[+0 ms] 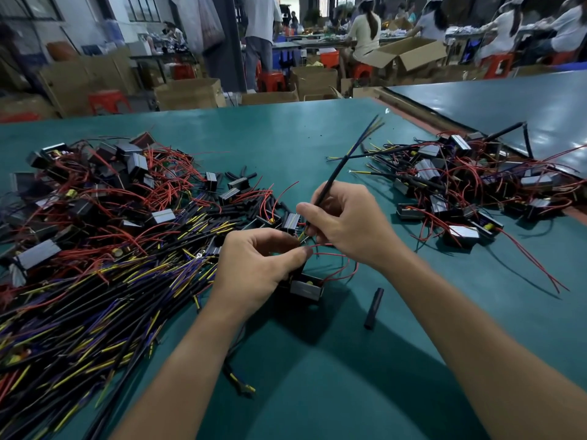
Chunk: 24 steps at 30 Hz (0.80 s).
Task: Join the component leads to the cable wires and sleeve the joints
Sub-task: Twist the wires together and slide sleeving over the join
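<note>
My left hand (263, 268) pinches a red lead (330, 255) above the box (306, 288), my right hand (346, 222) grips the cable (332, 181), and the sleeve (374, 308) lies unused nearby, so joining looks barely begun.

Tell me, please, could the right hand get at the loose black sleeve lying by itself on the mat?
Probably yes: the sleeve lies alone on bare mat close to the right hand, nothing between. But that hand grips the black cable, so it would need to free fingers first.
</note>
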Each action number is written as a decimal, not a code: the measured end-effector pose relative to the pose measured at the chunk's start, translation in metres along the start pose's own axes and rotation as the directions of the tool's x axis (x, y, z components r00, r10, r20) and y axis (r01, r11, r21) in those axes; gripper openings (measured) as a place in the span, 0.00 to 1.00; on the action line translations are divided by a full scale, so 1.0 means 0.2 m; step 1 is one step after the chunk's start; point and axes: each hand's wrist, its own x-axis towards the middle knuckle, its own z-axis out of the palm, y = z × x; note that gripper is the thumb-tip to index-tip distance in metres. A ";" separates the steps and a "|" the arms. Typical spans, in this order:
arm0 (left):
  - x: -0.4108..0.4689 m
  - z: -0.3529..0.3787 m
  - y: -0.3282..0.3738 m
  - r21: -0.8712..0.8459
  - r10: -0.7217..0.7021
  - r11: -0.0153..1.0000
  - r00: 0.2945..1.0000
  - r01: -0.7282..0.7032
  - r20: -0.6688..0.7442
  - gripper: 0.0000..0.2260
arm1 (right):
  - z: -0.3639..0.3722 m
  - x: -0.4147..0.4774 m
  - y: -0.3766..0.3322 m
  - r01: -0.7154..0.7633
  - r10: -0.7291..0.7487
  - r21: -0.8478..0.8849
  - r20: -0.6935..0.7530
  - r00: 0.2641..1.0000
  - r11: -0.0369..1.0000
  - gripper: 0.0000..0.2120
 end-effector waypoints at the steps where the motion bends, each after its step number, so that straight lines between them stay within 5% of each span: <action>1: 0.00 0.00 0.00 -0.001 0.010 1.000 1.000 -0.010 0.008 0.04 | 0.01 0.00 0.00 0.024 -0.024 -0.016 -0.008 1.000 1.000 0.11; 8: 0.00 0.00 0.03 -0.049 0.012 0.999 1.000 -0.010 0.022 0.03 | 0.01 -0.01 -0.03 0.094 -0.094 -0.060 -0.014 0.995 0.994 0.10; 13: 0.01 -0.01 0.03 -0.110 -0.060 0.993 0.995 0.051 -0.084 0.07 | -0.01 -0.02 -0.05 0.007 -0.023 0.106 0.157 0.987 0.994 0.07; 24: 0.01 0.01 0.04 -0.073 -0.038 0.997 0.991 0.029 -0.128 0.06 | 0.01 -0.01 -0.03 -0.092 0.068 0.108 0.212 0.975 0.990 0.09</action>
